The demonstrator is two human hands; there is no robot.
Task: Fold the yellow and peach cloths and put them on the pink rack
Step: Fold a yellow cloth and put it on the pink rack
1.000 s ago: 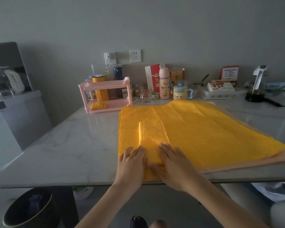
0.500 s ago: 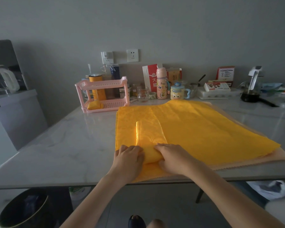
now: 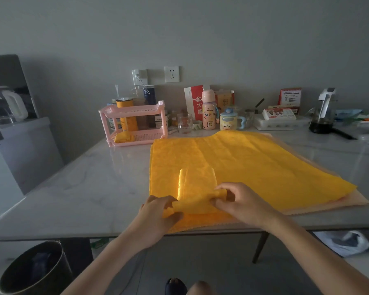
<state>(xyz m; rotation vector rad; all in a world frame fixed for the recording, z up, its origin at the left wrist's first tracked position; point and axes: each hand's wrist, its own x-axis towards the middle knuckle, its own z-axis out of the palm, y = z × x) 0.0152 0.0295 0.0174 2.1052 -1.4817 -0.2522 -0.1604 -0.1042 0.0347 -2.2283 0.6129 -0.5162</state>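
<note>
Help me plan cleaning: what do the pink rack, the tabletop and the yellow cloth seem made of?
The pink rack: likely moulded plastic, matte, with perforated shelves. The tabletop: marble-look stone, glossy; grey veins and reflections show. The yellow cloth: thin fabric with a slight sheen; it rolls softly where gripped.

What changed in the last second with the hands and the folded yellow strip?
Both hands went from lying flat on the near end of the folded yellow strip to pinching it: left hand at its left edge, right hand at its right. That end now curls up off the spread yellow cloth. That cloth, the peach cloth beneath and the pink rack stayed put.
</note>
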